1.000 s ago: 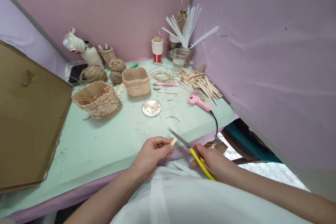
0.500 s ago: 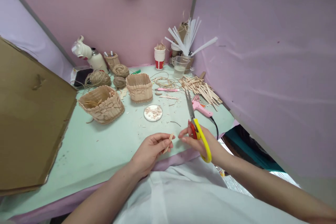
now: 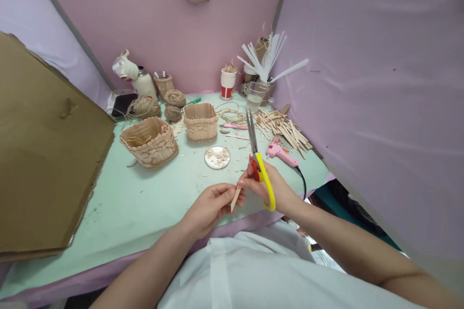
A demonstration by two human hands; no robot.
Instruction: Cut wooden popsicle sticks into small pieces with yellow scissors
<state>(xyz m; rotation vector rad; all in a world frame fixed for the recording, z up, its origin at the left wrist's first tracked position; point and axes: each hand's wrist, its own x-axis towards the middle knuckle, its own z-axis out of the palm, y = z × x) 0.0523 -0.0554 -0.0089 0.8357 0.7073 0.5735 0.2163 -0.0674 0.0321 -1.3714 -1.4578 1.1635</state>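
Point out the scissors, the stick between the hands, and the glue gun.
Scissors (image 3: 263, 169): head view, on the yellow handle.
Stick (image 3: 235, 198): head view, on the middle of its length.
Glue gun (image 3: 283, 154): head view, on the pink body.

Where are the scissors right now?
In the head view, the scissors are just right of centre in the person's right hand, blades pointing toward the back of the table, left of the pink glue gun.
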